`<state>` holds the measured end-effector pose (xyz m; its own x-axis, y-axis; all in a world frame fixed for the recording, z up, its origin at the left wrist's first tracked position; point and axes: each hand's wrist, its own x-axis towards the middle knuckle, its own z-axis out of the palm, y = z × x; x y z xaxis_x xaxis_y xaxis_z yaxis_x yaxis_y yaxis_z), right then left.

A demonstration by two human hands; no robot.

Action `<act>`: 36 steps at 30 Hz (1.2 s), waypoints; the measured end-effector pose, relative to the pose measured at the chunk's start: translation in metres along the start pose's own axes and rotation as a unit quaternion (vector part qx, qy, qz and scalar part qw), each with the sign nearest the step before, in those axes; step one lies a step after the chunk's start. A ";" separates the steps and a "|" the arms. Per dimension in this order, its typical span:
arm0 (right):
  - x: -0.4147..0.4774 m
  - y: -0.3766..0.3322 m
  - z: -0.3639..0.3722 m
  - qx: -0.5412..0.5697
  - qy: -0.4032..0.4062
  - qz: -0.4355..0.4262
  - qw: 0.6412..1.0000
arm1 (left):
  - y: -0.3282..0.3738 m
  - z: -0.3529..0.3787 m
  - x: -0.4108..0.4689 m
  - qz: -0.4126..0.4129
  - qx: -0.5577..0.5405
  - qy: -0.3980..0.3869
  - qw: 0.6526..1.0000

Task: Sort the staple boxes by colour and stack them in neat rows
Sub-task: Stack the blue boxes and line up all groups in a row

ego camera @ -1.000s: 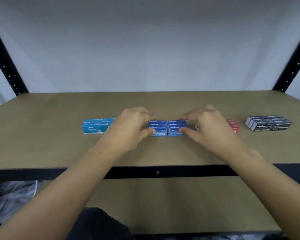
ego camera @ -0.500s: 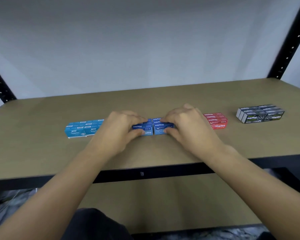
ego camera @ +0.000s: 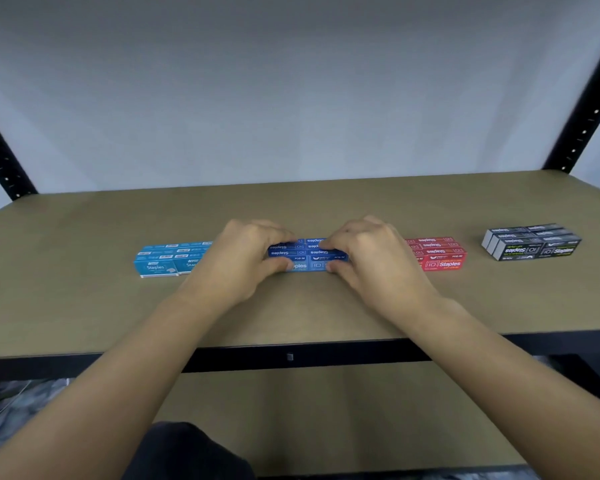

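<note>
Four colour groups of staple boxes lie in a line on the brown shelf board (ego camera: pixel 84 306). The dark blue boxes (ego camera: pixel 307 255) sit in the middle. My left hand (ego camera: pixel 238 261) grips their left end and my right hand (ego camera: pixel 369 259) grips their right end, thumbs at the front and fingers over the top. The light blue boxes (ego camera: pixel 160 261) lie to the left, partly hidden by my left hand. The red boxes (ego camera: pixel 440 254) lie just right of my right hand. The black boxes (ego camera: pixel 530 242) stand farthest right.
Black perforated uprights rise at the back left (ego camera: pixel 0 157) and back right (ego camera: pixel 582 109) of the shelf. A pale wall stands behind. The black front rail (ego camera: pixel 291 356) runs under my forearms, with a lower shelf below it.
Both hands have pressed closer together on the dark blue boxes, closing the gap between the two halves. The view has shifted, so the red boxes show fully.
</note>
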<state>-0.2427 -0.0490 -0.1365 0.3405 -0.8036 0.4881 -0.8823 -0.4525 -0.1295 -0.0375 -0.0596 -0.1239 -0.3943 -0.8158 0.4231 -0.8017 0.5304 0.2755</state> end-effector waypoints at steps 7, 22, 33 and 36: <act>0.000 0.000 -0.005 0.002 0.001 0.007 1.000 | 0.000 -0.003 -0.001 -0.030 -0.023 -0.003 0.999; -0.001 0.003 -0.003 0.001 0.020 0.012 1.000 | -0.005 -0.001 -0.002 0.011 0.031 0.006 0.999; -0.002 0.010 -0.003 0.047 0.035 0.019 0.998 | -0.002 0.000 -0.012 0.007 -0.006 0.040 0.999; -0.008 0.019 -0.013 0.084 0.061 0.037 0.994 | 0.005 0.004 -0.025 -0.005 -0.016 0.075 0.997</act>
<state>-0.2666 -0.0464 -0.1318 0.2253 -0.7894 0.5710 -0.8335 -0.4597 -0.3067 -0.0333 -0.0377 -0.1361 -0.3139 -0.7785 0.5435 -0.7891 0.5322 0.3066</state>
